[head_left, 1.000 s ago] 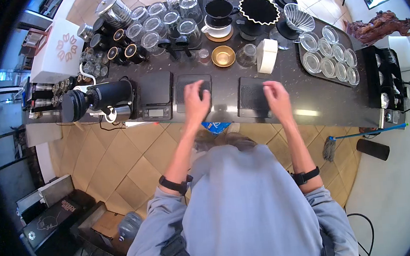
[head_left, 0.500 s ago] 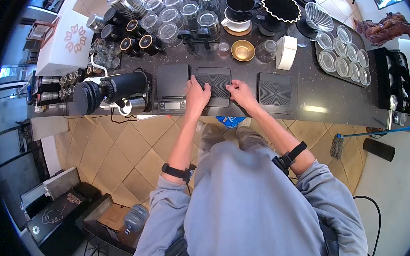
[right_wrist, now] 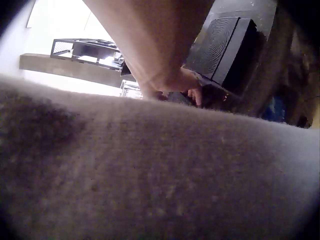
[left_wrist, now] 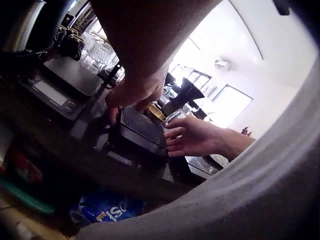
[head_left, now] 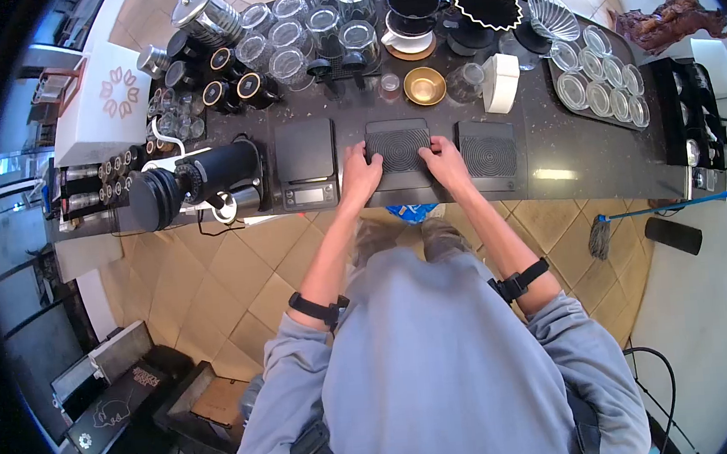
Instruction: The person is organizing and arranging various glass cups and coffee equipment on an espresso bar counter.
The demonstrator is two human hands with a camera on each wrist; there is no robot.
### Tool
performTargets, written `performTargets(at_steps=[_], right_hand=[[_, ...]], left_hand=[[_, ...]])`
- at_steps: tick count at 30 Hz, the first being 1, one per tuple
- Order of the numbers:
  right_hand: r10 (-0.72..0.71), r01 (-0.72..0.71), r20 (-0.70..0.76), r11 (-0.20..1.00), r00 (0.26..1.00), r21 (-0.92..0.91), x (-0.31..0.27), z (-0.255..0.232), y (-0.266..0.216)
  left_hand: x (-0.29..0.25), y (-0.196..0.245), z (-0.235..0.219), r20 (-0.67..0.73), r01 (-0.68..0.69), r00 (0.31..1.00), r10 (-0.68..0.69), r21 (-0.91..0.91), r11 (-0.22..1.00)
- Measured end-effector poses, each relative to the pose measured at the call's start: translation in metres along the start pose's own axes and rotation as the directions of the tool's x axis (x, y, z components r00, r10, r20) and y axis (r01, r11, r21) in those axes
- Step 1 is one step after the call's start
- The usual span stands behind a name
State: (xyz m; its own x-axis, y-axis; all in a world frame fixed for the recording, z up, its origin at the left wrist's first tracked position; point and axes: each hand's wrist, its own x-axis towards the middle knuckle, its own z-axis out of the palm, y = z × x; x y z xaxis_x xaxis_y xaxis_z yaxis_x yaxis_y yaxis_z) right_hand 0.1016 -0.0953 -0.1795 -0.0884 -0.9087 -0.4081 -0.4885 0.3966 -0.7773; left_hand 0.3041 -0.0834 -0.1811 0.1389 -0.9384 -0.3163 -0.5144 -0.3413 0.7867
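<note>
A flat black coffee scale with a ridged concentric pattern on top lies between my two hands. My left hand grips its left edge, thumb over the top. At the opposite edge my right hand holds it, fingers along the side in the left wrist view. A similar ridged scale is just right of it. On the left is a smooth black scale with a small display, also seen in the left wrist view.
Behind stand a brass bowl, upturned glasses, black drippers and a white paper filter stack. A black grinder is at left. A tray of glass cups sits at right.
My right hand moved left from the right-hand scale to the middle one. With both hands on it, the middle scale shifted right, away from the display scale.
</note>
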Motion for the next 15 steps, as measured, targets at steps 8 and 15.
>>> performTargets(at_steps=[8, 15], right_hand=[[-0.023, 0.017, -0.039, 0.987, 0.999, -0.16, -0.025, -0.006, 0.001], [-0.012, -0.01, -0.105, 0.979, 0.994, -0.205, -0.029, -0.002, -0.006]], left_hand=[[-0.006, 0.007, -0.001, 0.067, 0.005, 0.998, 0.002, -0.105, 0.994], [-0.002, 0.0, 0.006, 0.151, 0.023, 0.989, 0.003, -0.173, 0.985]])
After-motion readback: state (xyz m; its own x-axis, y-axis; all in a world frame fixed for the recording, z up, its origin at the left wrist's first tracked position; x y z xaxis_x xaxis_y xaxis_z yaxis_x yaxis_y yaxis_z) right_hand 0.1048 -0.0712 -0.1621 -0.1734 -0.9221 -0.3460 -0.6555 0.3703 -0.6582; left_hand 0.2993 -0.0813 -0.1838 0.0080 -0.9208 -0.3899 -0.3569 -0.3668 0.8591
